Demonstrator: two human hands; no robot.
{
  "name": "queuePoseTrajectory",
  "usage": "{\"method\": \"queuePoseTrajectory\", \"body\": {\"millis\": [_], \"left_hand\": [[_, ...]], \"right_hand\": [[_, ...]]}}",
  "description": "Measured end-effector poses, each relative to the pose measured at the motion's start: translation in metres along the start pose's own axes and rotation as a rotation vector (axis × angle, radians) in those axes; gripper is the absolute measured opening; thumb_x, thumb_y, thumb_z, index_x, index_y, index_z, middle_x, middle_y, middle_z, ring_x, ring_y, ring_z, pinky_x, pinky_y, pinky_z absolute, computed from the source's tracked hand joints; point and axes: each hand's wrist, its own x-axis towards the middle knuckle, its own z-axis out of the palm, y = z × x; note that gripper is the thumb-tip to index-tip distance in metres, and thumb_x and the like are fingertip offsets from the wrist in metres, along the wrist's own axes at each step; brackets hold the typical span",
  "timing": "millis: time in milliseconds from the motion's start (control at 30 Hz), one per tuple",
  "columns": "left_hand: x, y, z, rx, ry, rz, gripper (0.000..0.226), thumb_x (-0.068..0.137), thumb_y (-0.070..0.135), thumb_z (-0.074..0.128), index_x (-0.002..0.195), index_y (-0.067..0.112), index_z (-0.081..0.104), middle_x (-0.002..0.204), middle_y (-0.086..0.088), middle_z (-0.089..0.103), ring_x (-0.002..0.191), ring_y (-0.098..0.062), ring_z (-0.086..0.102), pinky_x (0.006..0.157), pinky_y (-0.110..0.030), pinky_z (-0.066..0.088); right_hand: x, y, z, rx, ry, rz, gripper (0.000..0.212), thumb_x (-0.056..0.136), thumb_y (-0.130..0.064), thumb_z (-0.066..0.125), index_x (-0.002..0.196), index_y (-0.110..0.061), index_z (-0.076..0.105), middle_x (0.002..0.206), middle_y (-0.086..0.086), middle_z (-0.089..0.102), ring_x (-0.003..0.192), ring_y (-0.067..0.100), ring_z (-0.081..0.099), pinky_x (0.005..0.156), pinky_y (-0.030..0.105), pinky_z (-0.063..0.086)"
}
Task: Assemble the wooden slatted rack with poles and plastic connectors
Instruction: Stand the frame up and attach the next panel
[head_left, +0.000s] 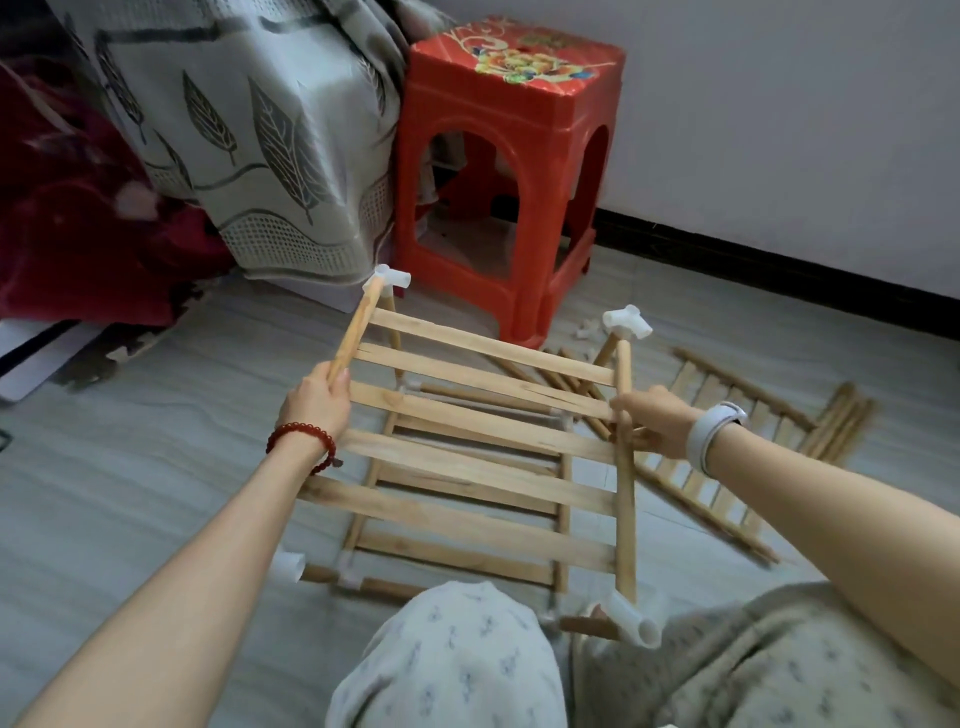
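Grey floor; left hand (317, 397) and right hand (652, 423) each grip slatted rack (483, 415) poles.

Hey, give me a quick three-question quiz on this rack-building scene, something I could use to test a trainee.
1. True or false: both hands have a grip on the side poles of the raised wooden slatted shelf.
2. Multiple choice: what stands beyond the shelf, by the wall? A) a blue bucket B) a red plastic stool C) a metal ladder
3. Fill in: the far end of the left side pole is capped by a white plastic ____.

Key:
1. True: the left hand and the right hand each hold a side pole.
2. B
3. connector
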Motion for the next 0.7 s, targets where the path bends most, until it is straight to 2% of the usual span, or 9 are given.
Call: {"method": "queuePoseTrajectory", "body": {"millis": [67,167,267,367,433,467,567,633,700], "left_hand": [[-0.003,0.005,0.001,0.044,0.013,0.011,0.035,0.100,0.032,0.031,0.117,0.011,0.053,0.097,-0.016,0.060,0.087,-0.034,0.052,0.071,-0.037,0.040],[-0.008,0.009,0.002,0.117,0.055,0.017,0.036,0.100,0.033,0.030,0.120,0.011,0.052,0.102,-0.020,0.061,0.092,-0.037,0.054,0.072,-0.038,0.040],[-0.012,0.012,0.002,0.205,0.087,0.001,0.034,0.100,0.031,0.031,0.120,0.012,0.049,0.094,-0.018,0.059,0.081,-0.032,0.050,0.068,-0.037,0.038],[-0.019,0.017,0.003,0.250,0.079,0.007,0.030,0.099,0.028,0.033,0.121,0.010,0.045,0.091,-0.014,0.055,0.076,-0.028,0.045,0.065,-0.037,0.037],[-0.025,0.019,0.003,0.256,0.083,0.014,0.032,0.097,0.027,0.036,0.123,0.009,0.042,0.107,-0.017,0.056,0.085,-0.032,0.049,0.069,-0.039,0.038],[-0.028,0.020,0.003,0.278,0.094,0.037,0.035,0.096,0.027,0.038,0.127,0.009,0.041,0.119,-0.018,0.053,0.097,-0.035,0.050,0.076,-0.042,0.039],[-0.045,0.030,0.007,0.371,0.090,0.235,0.051,0.092,0.037,0.047,0.137,0.014,0.040,0.145,-0.012,0.033,0.132,-0.032,0.028,0.104,-0.049,0.025],[-0.070,0.042,0.017,0.352,0.034,0.503,0.053,0.090,0.047,0.047,0.134,0.018,0.048,0.147,-0.009,0.034,0.138,-0.028,0.022,0.111,-0.049,0.014],[-0.102,0.054,0.029,0.314,-0.143,0.778,0.060,0.086,0.059,0.039,0.131,0.021,0.052,0.143,-0.005,0.042,0.138,-0.024,0.025,0.114,-0.050,0.010]], "right_hand": [[-0.005,0.006,-0.005,0.056,-0.093,0.062,0.018,0.096,-0.016,0.048,0.110,-0.005,0.046,0.084,0.009,0.051,0.067,0.018,0.055,0.053,0.029,0.047],[-0.008,0.014,-0.007,0.106,-0.200,0.073,0.016,0.097,-0.017,0.045,0.113,-0.014,0.044,0.090,0.006,0.046,0.075,0.021,0.049,0.068,0.041,0.048],[-0.004,0.027,-0.006,0.288,-0.262,-0.002,0.027,0.097,-0.006,0.039,0.119,-0.022,0.042,0.094,0.008,0.043,0.076,0.022,0.047,0.077,0.048,0.053],[-0.003,0.034,-0.005,0.364,-0.251,-0.085,0.036,0.094,0.001,0.036,0.117,-0.024,0.045,0.088,0.005,0.049,0.070,0.019,0.052,0.069,0.042,0.055],[-0.004,0.036,-0.003,0.398,-0.225,-0.132,0.030,0.094,0.003,0.036,0.110,-0.019,0.048,0.087,0.004,0.052,0.065,0.016,0.058,0.061,0.037,0.056],[-0.005,0.036,-0.002,0.407,-0.208,-0.154,0.027,0.094,0.002,0.035,0.107,-0.017,0.049,0.086,0.004,0.052,0.065,0.014,0.060,0.058,0.035,0.057],[-0.006,0.035,0.001,0.418,-0.183,-0.205,0.024,0.095,0.001,0.036,0.109,-0.013,0.050,0.088,0.006,0.048,0.074,0.018,0.056,0.059,0.033,0.056],[-0.007,0.035,-0.001,0.448,-0.191,-0.228,0.024,0.093,0.003,0.039,0.104,-0.014,0.052,0.090,0.006,0.050,0.077,0.020,0.054,0.062,0.034,0.057],[-0.007,0.038,-0.001,0.477,-0.192,-0.255,0.024,0.094,0.001,0.039,0.097,-0.017,0.055,0.089,0.006,0.051,0.077,0.021,0.055,0.062,0.034,0.058]]}}
